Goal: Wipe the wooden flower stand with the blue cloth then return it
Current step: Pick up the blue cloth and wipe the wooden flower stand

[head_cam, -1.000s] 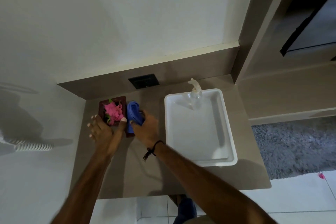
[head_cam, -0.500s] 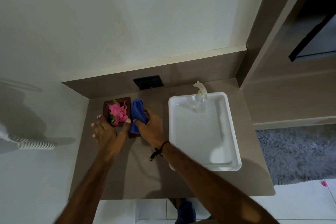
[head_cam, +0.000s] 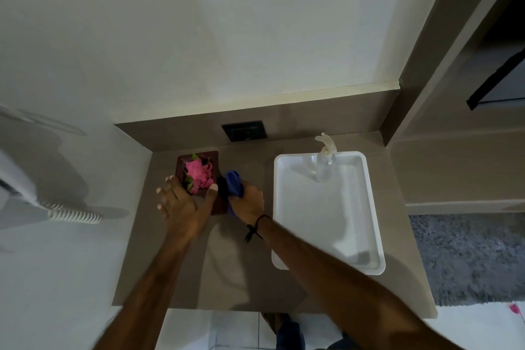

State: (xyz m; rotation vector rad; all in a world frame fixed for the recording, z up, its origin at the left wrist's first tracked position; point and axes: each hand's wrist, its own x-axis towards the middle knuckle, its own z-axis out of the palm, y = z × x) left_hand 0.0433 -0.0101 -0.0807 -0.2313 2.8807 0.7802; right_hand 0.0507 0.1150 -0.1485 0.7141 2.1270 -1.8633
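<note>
The dark wooden flower stand (head_cam: 181, 162) with pink flowers (head_cam: 199, 175) in it sits at the back left of the brown counter. My left hand (head_cam: 184, 204) grips the stand from the front, thumb on its right edge and fingers on its left side. My right hand (head_cam: 247, 202) is closed on the bunched blue cloth (head_cam: 234, 183), which presses against the right side of the stand. The lower part of the stand is hidden behind my hands.
A white tray (head_cam: 372, 216) lies on the right of the counter (head_cam: 170, 278) with a clear spray bottle (head_cam: 325, 162) at its far end. A black wall socket (head_cam: 244, 131) is behind. A coiled white cord (head_cam: 75, 216) hangs on the left wall. Grey rug (head_cam: 468, 256) on the right.
My right hand has slid the blue cloth down along the stand's right side, toward me. My left hand keeps its hold on the stand.
</note>
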